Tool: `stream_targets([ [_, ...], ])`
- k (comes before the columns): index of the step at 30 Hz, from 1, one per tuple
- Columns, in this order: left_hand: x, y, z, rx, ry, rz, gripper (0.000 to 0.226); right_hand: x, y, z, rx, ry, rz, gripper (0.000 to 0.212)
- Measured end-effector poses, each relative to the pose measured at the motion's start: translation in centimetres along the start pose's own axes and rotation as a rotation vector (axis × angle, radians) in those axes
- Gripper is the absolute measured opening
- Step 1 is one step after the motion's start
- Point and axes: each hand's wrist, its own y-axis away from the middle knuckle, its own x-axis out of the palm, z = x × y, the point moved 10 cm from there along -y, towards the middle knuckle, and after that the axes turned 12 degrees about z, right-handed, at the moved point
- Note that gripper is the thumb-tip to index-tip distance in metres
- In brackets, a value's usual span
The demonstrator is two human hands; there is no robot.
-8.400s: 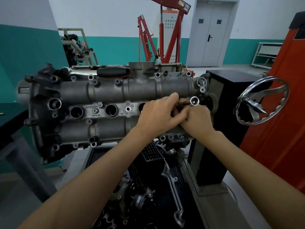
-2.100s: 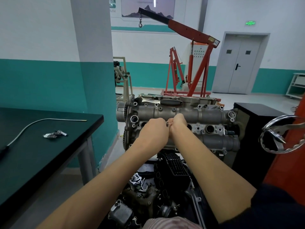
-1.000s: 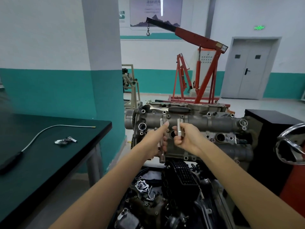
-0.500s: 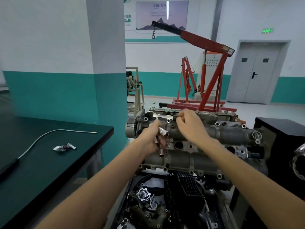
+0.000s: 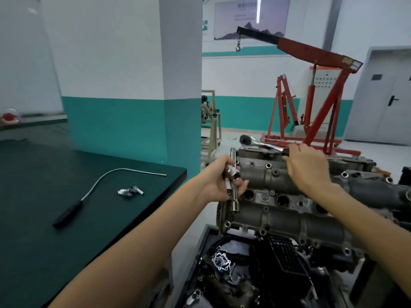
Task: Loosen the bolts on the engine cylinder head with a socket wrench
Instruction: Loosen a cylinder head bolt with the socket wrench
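Workshop bench [image 5: 66,218] is sitting beside the engine cylinder head [image 5: 289,210]. Left hand [image 5: 219,183] is gripping socket extensions [image 5: 232,187]; right hand [image 5: 308,167] is grasping the ratchet wrench [image 5: 260,143] atop it. Loosening seemingly hasn't restarted; bolts remain.

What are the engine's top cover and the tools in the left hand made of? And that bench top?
Cover: likely cast aluminium, going by its dull grey, grainy, unpainted surface.
Tools in the left hand: probably chrome-plated steel, bright with mirror-like highlights.
Bench top: smooth, dark and faintly glossy; perhaps laminate or resin, but the look leaves it open.
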Motion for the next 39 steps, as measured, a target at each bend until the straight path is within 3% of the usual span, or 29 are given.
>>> stream_targets([
  [4,-2.4,2.9,-3.4,0.060,0.067,0.000,0.015,-2.7,-0.4,4.5,-0.069,-0.298,-0.039,0.029],
  [7,-7.1,5.8,-6.3,0.142,0.085,-0.155,0.012,-2.9,-1.4,11.1,-0.160,-0.565,-0.002,0.029],
  [11,-16.2,9.6,-8.6,0.179,0.104,-0.409,0.016,0.7,-1.8,20.1,-0.195,-0.794,0.182,0.033],
  [16,-25.3,12.0,-8.3,0.142,0.144,-0.607,0.019,7.9,-1.8,27.9,-0.137,-0.920,0.415,0.037],
  [21,-31.7,12.0,-7.5,0.099,0.044,-0.798,0.027,16.5,-2.6,32.0,-0.058,-0.946,0.694,0.035],
  [24,-34.4,11.6,-7.0,0.099,0.037,-0.900,0.028,20.3,-2.6,34.3,-0.071,-0.956,0.787,0.019],
  [28,-37.5,10.6,-7.3,0.086,-0.007,-1.011,0.013,23.2,-3.6,36.1,-0.095,-0.878,0.773,0.018],
  [33,-39.0,9.5,-10.4,0.055,-0.271,-1.095,0.036,24.5,-5.8,38.0,-0.125,-0.744,0.714,0.031],
  [36,-38.2,8.2,-11.0,-0.050,-0.392,-1.046,0.016,24.6,-6.1,39.2,-0.184,-0.676,0.673,0.033],
  [39,-37.9,8.3,-11.8,-0.025,-0.406,-1.116,0.016,24.4,-6.1,39.7,-0.232,-0.706,0.652,0.041],
])
